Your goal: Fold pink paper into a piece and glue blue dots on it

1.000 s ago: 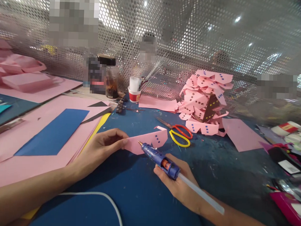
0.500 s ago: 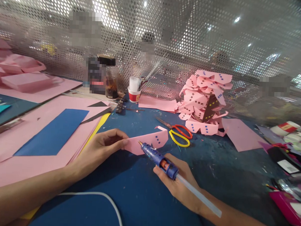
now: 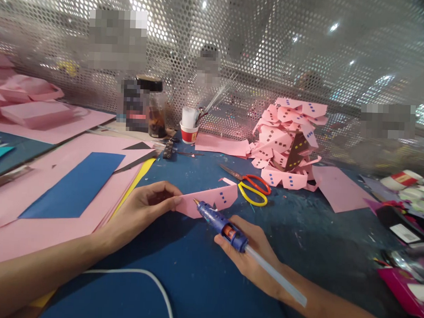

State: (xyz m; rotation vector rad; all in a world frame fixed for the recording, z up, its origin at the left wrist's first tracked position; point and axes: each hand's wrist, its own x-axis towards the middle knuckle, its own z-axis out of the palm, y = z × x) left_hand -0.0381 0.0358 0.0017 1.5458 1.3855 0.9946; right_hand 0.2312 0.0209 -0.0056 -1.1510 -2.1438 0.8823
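Between thumb and fingers, my left hand (image 3: pixel 149 203) pinches the left end of a pink paper cutout (image 3: pixel 187 205), which has small dark blue squares near its right end. My right hand (image 3: pixel 252 253) is wrapped round a blue hot glue gun (image 3: pixel 218 222), with a clear glue stick (image 3: pixel 277 277) protruding from its back. The gun's metal nozzle lies over the left half of the cutout; whether it touches the paper I cannot tell. Just beyond the cutout lie scissors (image 3: pixel 254 190) with one red and one yellow handle loop.
A heap of pink cutouts (image 3: pixel 278 143) rises at the back right. Pink sheets (image 3: pixel 73 237) with a blue piece (image 3: pixel 75 184) on top cover the left. A paper cup (image 3: pixel 189 132) and a jar (image 3: pixel 157 110) stand by the perforated screen. A white cord (image 3: pixel 152 277) curves in front.
The glue gun and my right hand have shifted very slightly to the left over the cutout. My left hand keeps its hold with hardly any movement.
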